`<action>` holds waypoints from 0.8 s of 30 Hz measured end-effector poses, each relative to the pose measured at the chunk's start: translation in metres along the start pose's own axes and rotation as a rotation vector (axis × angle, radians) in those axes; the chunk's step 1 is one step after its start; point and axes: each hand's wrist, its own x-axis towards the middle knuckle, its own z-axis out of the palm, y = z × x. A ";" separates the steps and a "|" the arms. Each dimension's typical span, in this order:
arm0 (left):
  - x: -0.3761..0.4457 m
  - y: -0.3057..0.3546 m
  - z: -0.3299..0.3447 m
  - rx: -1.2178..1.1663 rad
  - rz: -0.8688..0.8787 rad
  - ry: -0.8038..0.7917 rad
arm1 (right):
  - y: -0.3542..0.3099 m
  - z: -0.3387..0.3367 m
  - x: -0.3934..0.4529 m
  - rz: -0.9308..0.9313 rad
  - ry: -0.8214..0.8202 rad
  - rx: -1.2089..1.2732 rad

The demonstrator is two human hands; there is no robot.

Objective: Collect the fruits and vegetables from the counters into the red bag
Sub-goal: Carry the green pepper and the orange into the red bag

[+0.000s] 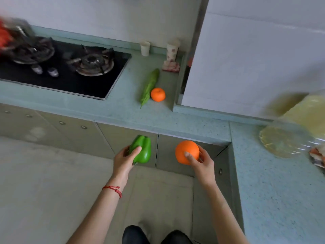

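Observation:
My left hand (124, 160) grips a green bell pepper (142, 148) in front of the cabinet doors, below the counter edge. My right hand (202, 162) holds a large orange (186, 151) at the same height, a little to the right. On the counter behind them lie a long green bitter gourd (149, 86) and, touching its right side, a small orange (158, 94). A blurred red shape (5, 36) shows at the far left edge above the stove; I cannot tell if it is the red bag.
A black gas stove (66, 67) with two burners fills the left of the teal counter (126, 110). Two paper cups (145, 48) stand by the back wall. A blurred bottle of yellow oil (292, 131) lies on the right counter. A white appliance (246, 59) rises in the corner.

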 end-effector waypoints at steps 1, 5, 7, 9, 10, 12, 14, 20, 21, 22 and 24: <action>0.001 0.003 -0.013 -0.007 0.002 0.032 | -0.003 0.014 0.002 -0.004 -0.033 -0.016; 0.001 0.014 -0.060 -0.041 -0.005 0.186 | -0.015 0.066 0.009 -0.009 -0.167 -0.087; -0.001 0.019 -0.081 -0.081 -0.009 0.252 | -0.023 0.092 0.015 -0.022 -0.246 -0.118; -0.002 0.021 -0.101 -0.139 -0.012 0.323 | -0.030 0.119 0.022 -0.032 -0.335 -0.137; -0.002 0.022 -0.111 -0.173 -0.009 0.366 | -0.035 0.133 0.024 -0.039 -0.384 -0.144; -0.004 0.025 -0.128 -0.239 0.005 0.468 | -0.045 0.162 0.029 -0.060 -0.479 -0.163; -0.005 0.028 -0.143 -0.301 0.023 0.570 | -0.053 0.190 0.035 -0.080 -0.570 -0.194; -0.014 0.027 -0.172 -0.449 0.045 0.818 | -0.074 0.260 0.044 -0.148 -0.817 -0.248; -0.016 0.025 -0.175 -0.478 0.051 0.854 | -0.077 0.268 0.043 -0.156 -0.861 -0.247; -0.018 0.024 -0.178 -0.500 0.058 0.891 | -0.079 0.277 0.041 -0.165 -0.897 -0.265; -0.025 0.022 -0.184 -0.527 0.067 0.951 | -0.081 0.294 0.036 -0.184 -0.952 -0.311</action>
